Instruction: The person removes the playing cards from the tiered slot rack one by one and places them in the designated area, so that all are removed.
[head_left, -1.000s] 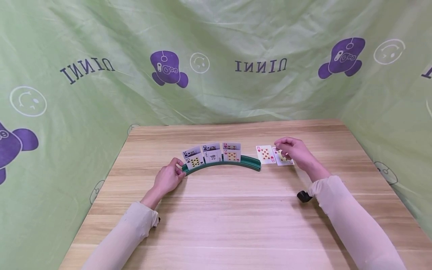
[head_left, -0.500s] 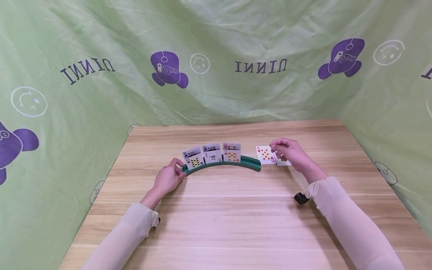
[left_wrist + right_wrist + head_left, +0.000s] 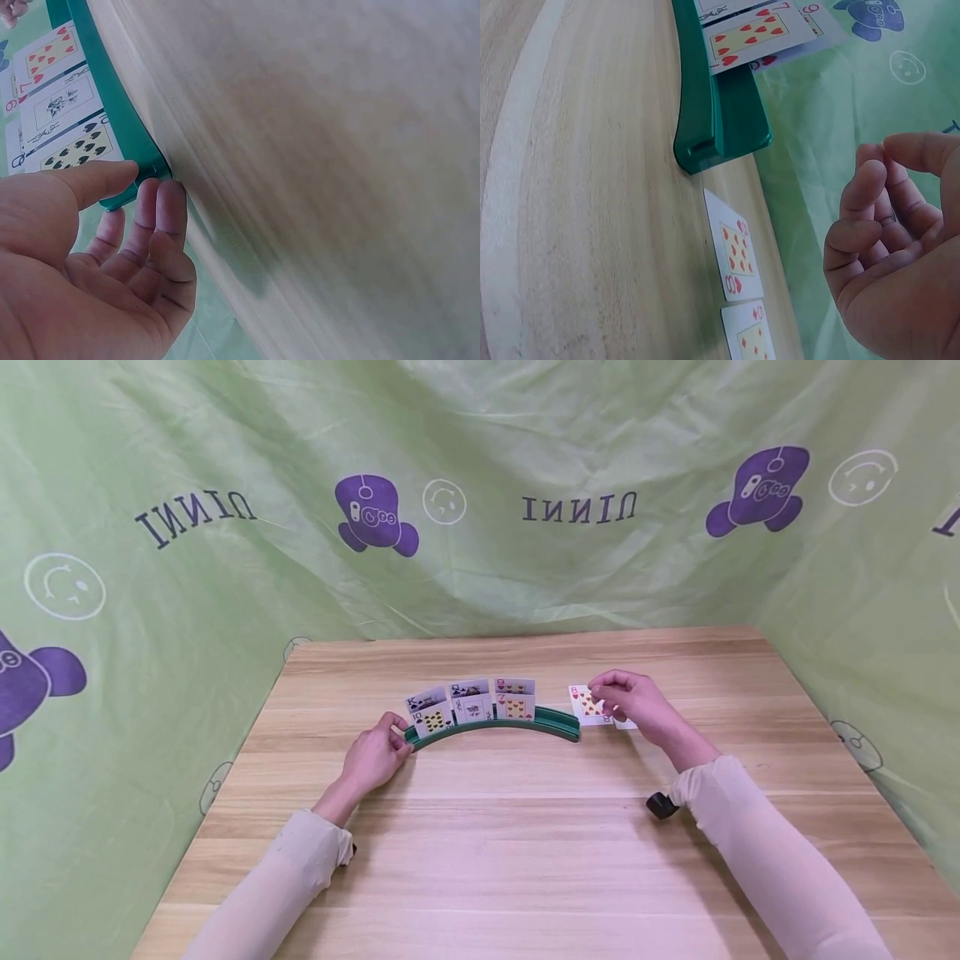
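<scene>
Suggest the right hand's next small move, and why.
Probably lower the right hand to the white rectangular eight-of-hearts playing card and pinch it: the hand looks empty, and the curved green plastic-looking card holder is bare at the end nearest that card.

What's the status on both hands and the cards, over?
Left hand pinching end of card holder. Right hand empty, near the loose eight of hearts, not touching. Six cards visible in holder. Nothing seen in the way.
</scene>
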The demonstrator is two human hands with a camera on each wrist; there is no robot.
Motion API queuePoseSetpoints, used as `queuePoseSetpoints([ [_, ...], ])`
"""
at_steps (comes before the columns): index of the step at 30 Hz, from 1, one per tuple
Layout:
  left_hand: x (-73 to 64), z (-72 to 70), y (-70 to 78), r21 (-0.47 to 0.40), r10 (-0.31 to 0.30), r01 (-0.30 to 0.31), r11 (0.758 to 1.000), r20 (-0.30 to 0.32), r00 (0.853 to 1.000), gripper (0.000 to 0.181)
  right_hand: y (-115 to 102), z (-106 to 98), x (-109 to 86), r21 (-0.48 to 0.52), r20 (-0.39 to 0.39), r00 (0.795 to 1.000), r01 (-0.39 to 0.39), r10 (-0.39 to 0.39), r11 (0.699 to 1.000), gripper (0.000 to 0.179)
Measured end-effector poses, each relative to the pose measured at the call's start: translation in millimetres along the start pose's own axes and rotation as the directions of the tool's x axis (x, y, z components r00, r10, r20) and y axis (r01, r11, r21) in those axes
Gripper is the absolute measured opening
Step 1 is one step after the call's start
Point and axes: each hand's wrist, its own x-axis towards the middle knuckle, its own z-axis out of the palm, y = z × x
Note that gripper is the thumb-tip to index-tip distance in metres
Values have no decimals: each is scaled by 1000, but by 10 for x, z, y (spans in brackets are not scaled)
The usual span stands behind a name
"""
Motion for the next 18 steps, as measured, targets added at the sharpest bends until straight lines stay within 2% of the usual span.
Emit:
queuePoseSetpoints([
  [18, 6, 8, -14, 6, 6, -6, 1000, -2, 1000, 30, -61, 176, -12, 20, 19, 999, 42, -42, 999, 30],
])
